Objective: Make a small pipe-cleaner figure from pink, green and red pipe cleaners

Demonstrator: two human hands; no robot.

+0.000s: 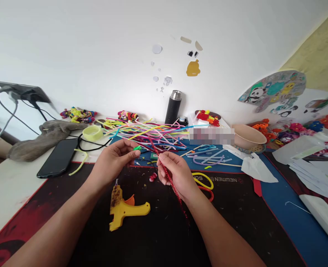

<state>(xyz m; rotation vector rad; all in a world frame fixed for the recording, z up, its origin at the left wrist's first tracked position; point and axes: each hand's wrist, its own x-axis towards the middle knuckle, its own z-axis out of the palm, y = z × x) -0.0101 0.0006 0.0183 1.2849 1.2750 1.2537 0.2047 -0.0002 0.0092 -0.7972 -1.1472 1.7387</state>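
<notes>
Between its thumb and fingertips, my left hand [115,159] pinches a small bright green piece [137,148], whose exact kind is too small to make out. My right hand [177,172] is closed on a long red tinsel pipe cleaner [181,208], which slants from the pile down across the palm. A small red glittery bit [153,177] lies on the black mat [158,237] between the hands. Below my left hand rests a yellow glue gun [129,209] with an orange trigger. Scissors with yellow and orange handles [204,181] are partly hidden behind my right hand.
A heap of coloured pipe cleaners [153,131] spreads behind the hands, before a black thermos [173,107]. At left are a phone [57,157] and a yellow-green tape roll [92,132]. A beige bowl [249,135] and white tissue [257,168] are at right.
</notes>
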